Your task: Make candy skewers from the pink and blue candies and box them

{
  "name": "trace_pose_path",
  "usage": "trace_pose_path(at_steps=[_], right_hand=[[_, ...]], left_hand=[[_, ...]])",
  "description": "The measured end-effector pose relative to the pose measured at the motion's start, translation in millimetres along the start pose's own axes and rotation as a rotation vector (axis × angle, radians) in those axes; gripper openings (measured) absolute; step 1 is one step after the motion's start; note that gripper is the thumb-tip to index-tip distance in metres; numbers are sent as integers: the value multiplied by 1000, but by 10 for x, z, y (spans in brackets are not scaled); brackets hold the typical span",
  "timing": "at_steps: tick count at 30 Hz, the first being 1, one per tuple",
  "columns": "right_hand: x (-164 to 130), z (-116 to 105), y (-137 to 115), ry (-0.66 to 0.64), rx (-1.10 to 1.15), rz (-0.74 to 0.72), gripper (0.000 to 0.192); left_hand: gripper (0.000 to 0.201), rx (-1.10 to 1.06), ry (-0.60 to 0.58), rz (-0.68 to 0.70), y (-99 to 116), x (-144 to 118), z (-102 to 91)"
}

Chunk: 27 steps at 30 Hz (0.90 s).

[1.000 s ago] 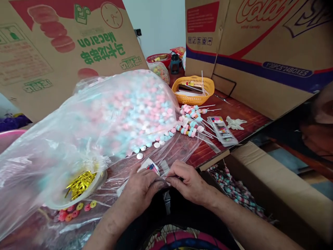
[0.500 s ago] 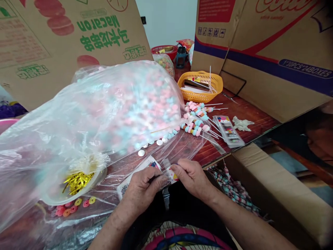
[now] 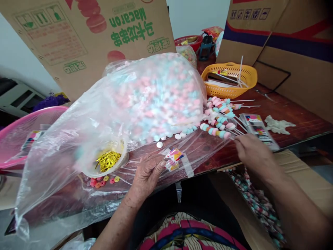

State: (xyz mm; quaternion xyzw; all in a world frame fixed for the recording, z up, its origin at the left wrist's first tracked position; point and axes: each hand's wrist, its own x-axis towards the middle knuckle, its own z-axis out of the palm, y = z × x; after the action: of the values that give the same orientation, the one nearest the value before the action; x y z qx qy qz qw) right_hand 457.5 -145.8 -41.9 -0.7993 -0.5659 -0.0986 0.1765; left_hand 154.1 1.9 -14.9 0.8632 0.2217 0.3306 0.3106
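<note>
My left hand [image 3: 148, 172] pinches a small clear plastic wrapper [image 3: 176, 155] with a colourful print, above the table's front edge. My right hand [image 3: 251, 152] has its fingers closed at the stick end of the nearest candy skewer [image 3: 215, 131], which is threaded with pink, blue and brownish pieces. More such skewers [image 3: 222, 107] lie heaped just behind it, their white sticks pointing right. A large clear bag [image 3: 161, 93] full of pink and blue candies rests behind my left hand, with loose white and blue candies [image 3: 178, 136] along its lower edge.
At left, a white bowl [image 3: 125, 160] holds gold twist ties, with gummy rings [image 3: 97, 185] in front; a pink basket [image 3: 52, 110] stands beyond. A yellow basket [image 3: 229, 92] and a flat printed pack [image 3: 260, 130] are at right. Below, an open carton [image 3: 299, 173] contains skewers.
My right hand has left the wrapper and moved right to the skewers. My left hand keeps the wrapper, now with its print showing. The view has turned left.
</note>
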Motion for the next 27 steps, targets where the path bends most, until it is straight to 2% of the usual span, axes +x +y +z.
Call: trace_pose_path(at_steps=[4, 8, 16, 21, 24, 27], right_hand=[[-226, -375, -202, 158, 202, -169, 14], [-287, -516, -366, 189, 238, -345, 12], [-392, -423, -346, 150, 223, -419, 12], [-400, -428, -314, 180, 194, -442, 14], [-422, -428, -300, 225, 151, -479, 15], [-461, -437, -281, 257, 111, -488, 19]], left_hand=[[15, 6, -52, 78, 24, 36, -31], [14, -17, -51, 160, 109, 93, -42], [18, -72, -77, 11, 168, -31, -161], [20, -132, -156, -49, 184, -33, -178], [31, -135, -152, -166, 200, -8, -155], [39, -156, -201, -297, 213, 1, -144]])
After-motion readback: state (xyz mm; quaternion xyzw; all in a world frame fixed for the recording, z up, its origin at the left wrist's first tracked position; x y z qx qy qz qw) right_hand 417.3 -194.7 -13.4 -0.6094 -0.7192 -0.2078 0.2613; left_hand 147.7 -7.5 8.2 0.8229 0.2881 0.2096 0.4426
